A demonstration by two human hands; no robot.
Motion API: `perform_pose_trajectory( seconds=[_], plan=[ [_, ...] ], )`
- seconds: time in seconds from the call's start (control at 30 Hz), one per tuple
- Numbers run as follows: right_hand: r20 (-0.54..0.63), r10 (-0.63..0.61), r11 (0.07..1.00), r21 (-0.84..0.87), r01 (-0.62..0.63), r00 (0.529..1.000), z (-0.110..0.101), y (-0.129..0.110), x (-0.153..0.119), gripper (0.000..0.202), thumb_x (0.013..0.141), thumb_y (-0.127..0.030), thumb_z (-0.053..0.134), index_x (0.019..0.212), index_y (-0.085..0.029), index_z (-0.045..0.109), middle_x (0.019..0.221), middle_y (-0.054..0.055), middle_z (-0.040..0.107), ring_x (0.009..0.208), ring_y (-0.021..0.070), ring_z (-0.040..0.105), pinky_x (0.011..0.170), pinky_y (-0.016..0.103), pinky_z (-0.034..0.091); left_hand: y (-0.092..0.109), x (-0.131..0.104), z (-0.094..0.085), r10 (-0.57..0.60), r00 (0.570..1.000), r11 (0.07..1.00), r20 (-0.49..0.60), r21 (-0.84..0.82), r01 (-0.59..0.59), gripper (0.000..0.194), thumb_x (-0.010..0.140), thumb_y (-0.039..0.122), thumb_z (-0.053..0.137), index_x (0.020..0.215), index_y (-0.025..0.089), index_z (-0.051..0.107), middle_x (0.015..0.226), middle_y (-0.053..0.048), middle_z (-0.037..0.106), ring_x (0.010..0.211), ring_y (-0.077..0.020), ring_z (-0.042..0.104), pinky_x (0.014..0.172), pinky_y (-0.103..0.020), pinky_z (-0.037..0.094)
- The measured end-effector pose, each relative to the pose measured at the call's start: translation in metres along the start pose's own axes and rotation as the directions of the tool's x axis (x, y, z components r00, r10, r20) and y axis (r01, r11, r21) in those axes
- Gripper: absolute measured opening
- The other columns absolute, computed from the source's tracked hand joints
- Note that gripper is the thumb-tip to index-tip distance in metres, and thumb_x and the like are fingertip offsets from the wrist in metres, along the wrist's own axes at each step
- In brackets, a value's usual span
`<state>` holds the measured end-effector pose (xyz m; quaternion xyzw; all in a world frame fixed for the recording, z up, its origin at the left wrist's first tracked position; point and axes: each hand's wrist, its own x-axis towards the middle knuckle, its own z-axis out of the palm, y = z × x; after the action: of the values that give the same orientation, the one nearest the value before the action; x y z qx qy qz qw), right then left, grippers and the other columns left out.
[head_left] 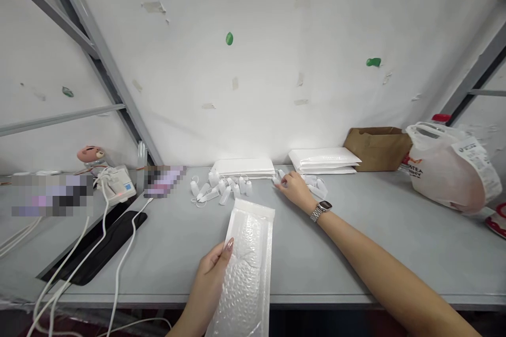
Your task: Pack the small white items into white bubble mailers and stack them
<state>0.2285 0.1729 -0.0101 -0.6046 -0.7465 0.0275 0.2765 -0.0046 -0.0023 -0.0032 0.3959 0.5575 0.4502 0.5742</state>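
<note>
A white bubble mailer (249, 263) is upright in my left hand (213, 268), pinched by its left edge with the thumb on its front. Its narrow top end points at the back of the table, and its lower end runs out of the picture. My right hand (295, 189), with a metal-band watch on the wrist, reaches to the back of the table. Its fingers are curled at a small white plastic bottle (275, 181). More small bottles (317, 188) lie just right of that hand, partly hidden by it. To the left is a loose group of several similar bottles (225, 195).
Stacked white mailers (243, 168) and another stack (324, 159) lie against the wall. A brown cardboard box (377, 150) and a full plastic bag (446, 168) stand at the right. At the left are white cables (134, 231), a power strip (117, 184) and a black slot cover (114, 245).
</note>
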Motion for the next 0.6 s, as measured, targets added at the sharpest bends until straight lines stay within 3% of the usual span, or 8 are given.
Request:
perform_pose_trajectory(
  seconds=[0.27, 0.4, 0.6],
  plan=[
    [0.152, -0.025, 0.999, -0.016, 0.028, 0.988, -0.024, 0.01, -0.007, 0.013, 0.072, -0.027, 0.064, 0.075, -0.015, 0.063, 0.082, 0.009, 0.059, 0.083, 0.024, 0.054, 0.07, 0.031, 0.04, 0.001, -0.001, 0.002, 0.003, 1.0, 1.0, -0.014, -0.025, -0.003, 0.049, 0.065, 0.062, 0.06, 0.076, 0.015, 0.068, 0.06, 0.001, 0.056, 0.062, -0.0154, 0.051, 0.059, -0.023, 0.04],
    [0.17, -0.093, 0.995, 0.046, 0.086, 0.981, -0.03, 0.004, -0.01, 0.021, 0.071, -0.031, 0.066, 0.087, -0.017, 0.065, 0.09, 0.009, 0.06, 0.092, 0.0252, 0.052, 0.079, 0.034, 0.04, 0.002, -0.001, 0.001, 0.026, 1.0, 1.0, -0.011, 0.018, -0.026, 0.049, 0.066, 0.061, 0.061, 0.082, 0.015, 0.069, 0.066, 0.0, 0.061, 0.07, -0.0182, 0.054, 0.063, -0.024, 0.042],
    [0.185, -0.143, 0.98, 0.162, 0.113, 0.972, -0.03, -0.008, -0.013, 0.005, 0.071, -0.022, 0.064, 0.073, -0.018, 0.064, 0.084, 0.009, 0.06, 0.087, 0.0251, 0.054, 0.08, 0.037, 0.041, 0.005, -0.002, 0.002, 0.01, 1.0, 1.0, -0.007, 0.011, -0.01, 0.054, 0.064, 0.062, 0.061, 0.091, 0.016, 0.07, 0.066, -0.001, 0.062, 0.071, -0.02, 0.055, 0.063, -0.025, 0.044]
  ],
)
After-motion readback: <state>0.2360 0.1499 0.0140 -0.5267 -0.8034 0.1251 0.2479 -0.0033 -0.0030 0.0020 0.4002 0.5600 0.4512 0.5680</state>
